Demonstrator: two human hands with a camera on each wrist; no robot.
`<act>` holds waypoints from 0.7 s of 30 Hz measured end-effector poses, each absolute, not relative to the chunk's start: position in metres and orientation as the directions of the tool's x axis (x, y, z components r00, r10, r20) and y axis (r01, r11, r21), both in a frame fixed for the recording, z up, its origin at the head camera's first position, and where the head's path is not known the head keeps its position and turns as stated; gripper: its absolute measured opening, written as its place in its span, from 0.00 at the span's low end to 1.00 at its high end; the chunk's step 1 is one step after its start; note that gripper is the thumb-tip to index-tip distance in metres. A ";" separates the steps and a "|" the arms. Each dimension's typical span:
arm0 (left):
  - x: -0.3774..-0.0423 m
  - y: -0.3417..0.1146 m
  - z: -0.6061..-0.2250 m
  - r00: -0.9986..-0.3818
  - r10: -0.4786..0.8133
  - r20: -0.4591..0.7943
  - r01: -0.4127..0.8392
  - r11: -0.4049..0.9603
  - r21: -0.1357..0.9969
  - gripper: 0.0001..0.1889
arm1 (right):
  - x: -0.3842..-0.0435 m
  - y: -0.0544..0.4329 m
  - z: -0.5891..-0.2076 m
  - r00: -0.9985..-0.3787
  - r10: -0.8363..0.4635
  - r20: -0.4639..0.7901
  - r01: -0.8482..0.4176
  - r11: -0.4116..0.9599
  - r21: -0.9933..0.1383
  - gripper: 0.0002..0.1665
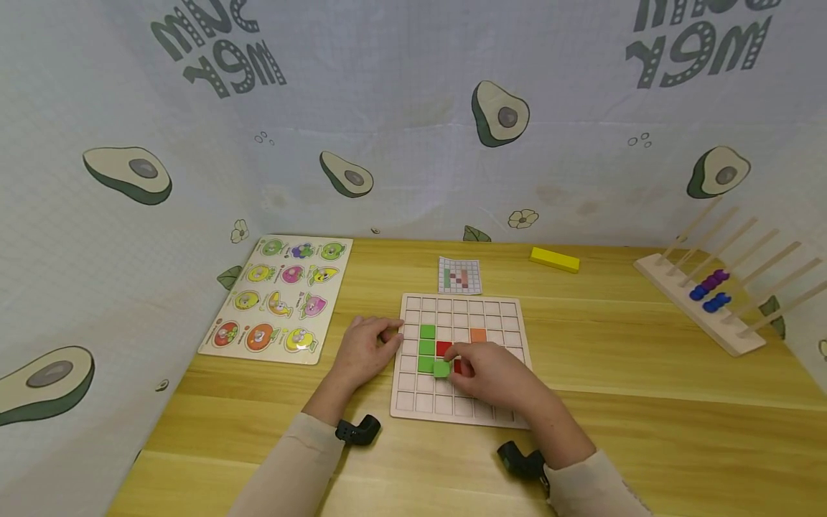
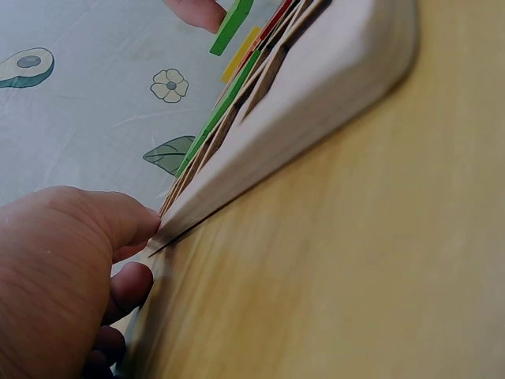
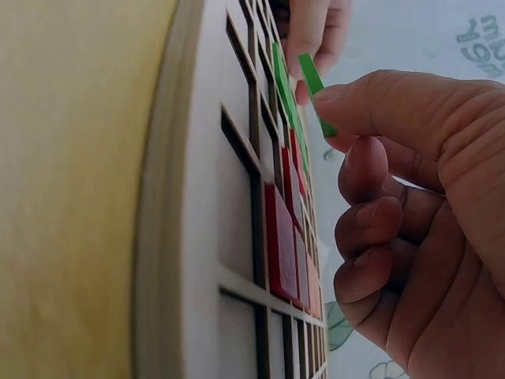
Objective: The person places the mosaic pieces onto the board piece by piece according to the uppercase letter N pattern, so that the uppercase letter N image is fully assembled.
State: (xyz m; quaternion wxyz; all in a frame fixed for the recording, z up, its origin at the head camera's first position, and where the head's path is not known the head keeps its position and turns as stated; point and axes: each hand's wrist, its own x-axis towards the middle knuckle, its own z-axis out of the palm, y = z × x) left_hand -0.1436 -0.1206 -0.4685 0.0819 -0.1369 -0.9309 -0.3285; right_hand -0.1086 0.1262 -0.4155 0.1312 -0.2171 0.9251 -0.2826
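My right hand (image 1: 491, 370) pinches a small green square tile (image 3: 316, 95) between thumb and forefinger, with its other fingers curled inward. The tile is tilted and raised above the pale wooden grid board (image 1: 405, 402). My left hand (image 1: 365, 348) rests at the board's left edge, fingertips touching the rim (image 2: 237, 174). On the board, several green tiles (image 1: 427, 332) form a column left of centre. A red tile (image 1: 444, 348) lies beside them, another red tile (image 3: 282, 245) partly under my right hand in the head view. An orange tile (image 1: 478, 335) sits farther right.
Behind the board lies a printed pattern card (image 1: 460, 276) with coloured squares. A yellow bar (image 1: 554, 260) is at the back right. A fruit picture board (image 1: 284, 301) lies at left, and a pegged bead stand (image 1: 704, 305) at right. A patterned cloth hangs behind the table.
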 end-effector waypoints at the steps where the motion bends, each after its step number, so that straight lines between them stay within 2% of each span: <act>1: -0.143 -0.121 -0.469 -0.949 0.201 0.243 0.309 0.747 0.588 0.13 | -0.108 0.125 -0.416 -0.869 -0.481 -0.117 -0.334 0.744 -0.579 0.11; 13: -0.144 -0.120 -0.468 -0.963 0.185 0.195 0.267 0.745 0.611 0.13 | -0.094 0.103 -0.417 -0.849 -0.524 -0.062 -0.434 0.761 -0.482 0.09; 21: -0.143 -0.120 -0.467 -0.964 0.183 0.193 0.264 0.747 0.609 0.13 | -0.093 0.099 -0.420 -0.854 -0.519 -0.043 -0.448 0.774 -0.448 0.10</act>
